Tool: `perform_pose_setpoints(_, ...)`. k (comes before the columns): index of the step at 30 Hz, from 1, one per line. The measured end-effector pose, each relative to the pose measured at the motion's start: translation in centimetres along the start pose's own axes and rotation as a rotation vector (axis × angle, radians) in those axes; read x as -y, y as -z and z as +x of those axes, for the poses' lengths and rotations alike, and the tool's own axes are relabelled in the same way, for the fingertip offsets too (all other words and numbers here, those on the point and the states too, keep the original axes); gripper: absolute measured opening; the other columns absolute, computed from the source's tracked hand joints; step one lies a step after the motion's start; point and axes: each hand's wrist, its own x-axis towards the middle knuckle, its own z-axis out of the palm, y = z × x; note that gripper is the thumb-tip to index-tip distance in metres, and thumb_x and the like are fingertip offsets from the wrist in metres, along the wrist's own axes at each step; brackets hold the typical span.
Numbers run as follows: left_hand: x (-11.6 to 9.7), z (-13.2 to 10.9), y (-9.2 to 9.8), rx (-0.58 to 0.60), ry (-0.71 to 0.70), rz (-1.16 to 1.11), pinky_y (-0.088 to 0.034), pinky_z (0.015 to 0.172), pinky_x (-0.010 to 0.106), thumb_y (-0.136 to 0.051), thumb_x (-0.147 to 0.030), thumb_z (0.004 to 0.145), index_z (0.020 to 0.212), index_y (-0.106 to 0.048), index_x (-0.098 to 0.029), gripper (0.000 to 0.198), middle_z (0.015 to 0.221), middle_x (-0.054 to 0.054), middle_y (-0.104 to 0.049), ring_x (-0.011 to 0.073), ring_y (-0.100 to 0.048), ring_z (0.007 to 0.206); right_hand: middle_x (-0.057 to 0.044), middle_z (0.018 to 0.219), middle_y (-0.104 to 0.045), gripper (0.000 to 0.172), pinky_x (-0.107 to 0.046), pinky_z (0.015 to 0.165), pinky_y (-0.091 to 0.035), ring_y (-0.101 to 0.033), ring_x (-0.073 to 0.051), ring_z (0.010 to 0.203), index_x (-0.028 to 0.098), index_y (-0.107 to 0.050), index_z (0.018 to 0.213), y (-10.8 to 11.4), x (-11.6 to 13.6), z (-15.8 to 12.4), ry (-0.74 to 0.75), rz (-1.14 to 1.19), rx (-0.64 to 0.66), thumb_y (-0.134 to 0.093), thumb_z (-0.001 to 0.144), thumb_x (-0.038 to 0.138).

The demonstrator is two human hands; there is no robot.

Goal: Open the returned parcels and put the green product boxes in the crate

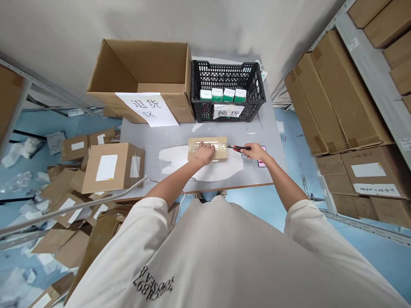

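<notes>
A small cardboard box [221, 154] with shiny clear tape along its top lies on the grey table in front of me. My left hand [204, 153] rests on the box's top, fingers spread and slightly bent, pressing on it. In my closed right hand [254, 152] is a slim black-and-red hand tool [239, 148] with a narrow metal tip. Its tip touches or nearly touches the box's right end; its exact kind is too small to make out. Beside the right hand lies a phone [262, 161] with a lit pink screen, partly covered by my wrist.
Behind stand a large open carton [167, 102] with a paper sign and a black plastic crate [202, 113] holding several white-and-green boxes. A closed carton [105, 167] sits left. Piled boxes [64, 205] cover the left floor; a loaded shelf [369, 171] is right. A grey tube [96, 201] crosses left.
</notes>
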Motion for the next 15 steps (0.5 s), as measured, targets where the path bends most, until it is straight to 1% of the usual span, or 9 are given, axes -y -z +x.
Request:
perform_pose_setpoints(2,0.0,0.3,0.0,0.018,0.014,-0.005,-0.019,0.142,0.061,-0.082,-0.031,0.093,0.158,-0.060,-0.019,0.070,0.155,0.022,-0.071,0.0403,-0.066,0.145,0.001,0.080,-0.076,0.029,-0.025,0.066,-0.053,-0.069,-0.015,0.063,0.023,-0.077,0.096,0.0,-0.1,0.7,0.016,0.011,0.013,-0.080,0.098,0.052)
perform_pose_setpoints(5,0.0,0.7,0.0,0.047,0.018,-0.003,-0.015,0.143,0.063,-0.083,-0.032,0.090,0.160,-0.057,-0.021,0.076,0.155,0.021,-0.071,0.0406,-0.063,0.150,0.002,0.078,-0.074,0.032,-0.026,0.069,-0.051,-0.070,-0.017,0.066,0.023,-0.078,0.096,0.4,0.3,1.6,0.056,-0.041,0.040,-0.079,0.096,0.055)
perform_pose_setpoints(7,0.0,0.8,0.1,0.037,0.013,0.008,-0.015,0.143,0.065,-0.084,-0.031,0.087,0.161,-0.056,-0.022,0.080,0.157,0.021,-0.069,0.0412,-0.061,0.151,0.002,0.075,-0.073,0.034,-0.027,0.071,-0.048,-0.069,-0.018,0.069,0.023,-0.079,0.095,0.7,0.5,2.1,0.095,-0.101,0.066,-0.078,0.096,0.057)
perform_pose_setpoints(10,0.0,0.4,0.2,0.008,0.006,0.018,-0.020,0.143,0.063,-0.087,-0.033,0.086,0.162,-0.055,-0.021,0.084,0.161,0.022,-0.064,0.0418,-0.058,0.154,0.002,0.076,-0.072,0.035,-0.028,0.070,-0.044,-0.063,-0.018,0.071,0.022,-0.080,0.096,1.2,0.6,2.8,0.166,-0.172,0.069,-0.073,0.097,0.056)
perform_pose_setpoints(13,-0.2,-0.4,0.1,-0.009,0.002,0.021,-0.020,0.143,0.063,-0.088,-0.033,0.089,0.160,-0.057,-0.024,0.078,0.162,0.021,-0.062,0.0408,-0.055,0.157,0.001,0.080,-0.073,0.034,-0.029,0.071,-0.041,-0.061,-0.018,0.074,0.022,-0.082,0.100,1.6,0.6,3.5,0.221,-0.262,0.092,-0.070,0.098,0.053)
perform_pose_setpoints(15,-0.4,-0.9,0.0,-0.022,0.014,0.020,-0.020,0.143,0.062,-0.088,-0.033,0.091,0.157,-0.058,-0.024,0.073,0.162,0.021,-0.060,0.0411,-0.053,0.158,0.000,0.083,-0.076,0.033,-0.029,0.072,-0.040,-0.061,-0.019,0.076,0.022,-0.084,0.104,1.9,0.7,3.9,0.230,-0.342,0.121,-0.070,0.099,0.052)
